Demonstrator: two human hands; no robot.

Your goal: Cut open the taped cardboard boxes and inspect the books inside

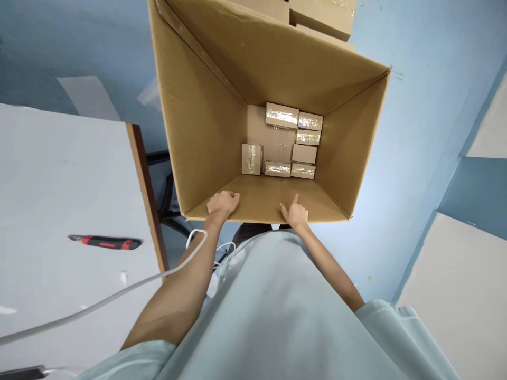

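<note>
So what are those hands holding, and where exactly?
Both hands grip the near rim of the big open cardboard box: left hand curled over the edge, right hand on the same edge with fingers resting inside.

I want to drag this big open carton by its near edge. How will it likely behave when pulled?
The large carton probably slides easily: only seven small taped boxes lie at the bottom, so it looks light for its size. Its tall, thin walls may flex where both hands grip the near rim. The loose boxes could shift.
</note>
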